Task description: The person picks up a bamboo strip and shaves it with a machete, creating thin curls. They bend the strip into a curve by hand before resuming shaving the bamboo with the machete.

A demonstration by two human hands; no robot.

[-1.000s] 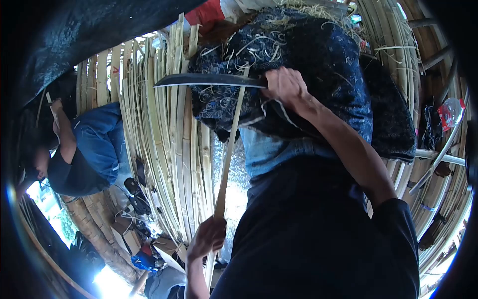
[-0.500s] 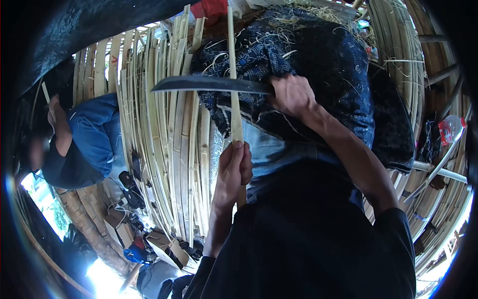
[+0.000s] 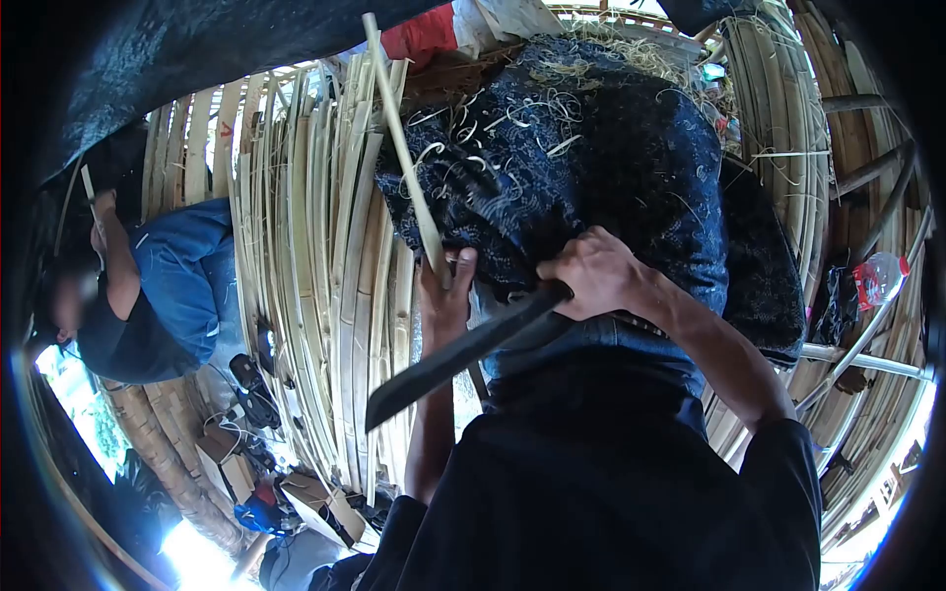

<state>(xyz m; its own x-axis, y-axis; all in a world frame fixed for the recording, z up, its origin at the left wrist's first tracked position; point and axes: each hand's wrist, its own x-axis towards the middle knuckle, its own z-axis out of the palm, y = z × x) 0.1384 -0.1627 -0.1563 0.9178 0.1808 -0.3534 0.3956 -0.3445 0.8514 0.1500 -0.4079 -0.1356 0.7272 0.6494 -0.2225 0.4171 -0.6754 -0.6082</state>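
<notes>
My right hand is closed around the handle of a machete. The dark machete blade slants down to the left and crosses in front of my left forearm. A pale bamboo strip rests in my left hand, between the thumb and the fingers, with the thumb pointing up. From there the strip runs up and slightly left to a narrow far end. A dark blue patterned cloth covers my legs, and thin curled shavings lie on it.
Long split bamboo slats form the floor on the left. Another person sits at far left holding a strip. Cardboard boxes and cables are at lower left. A plastic bottle lies at the right among poles.
The machete has swung from level across the strip to slanting down over my left forearm. My right hand has come lower and nearer. The strip's far end has tipped left.
</notes>
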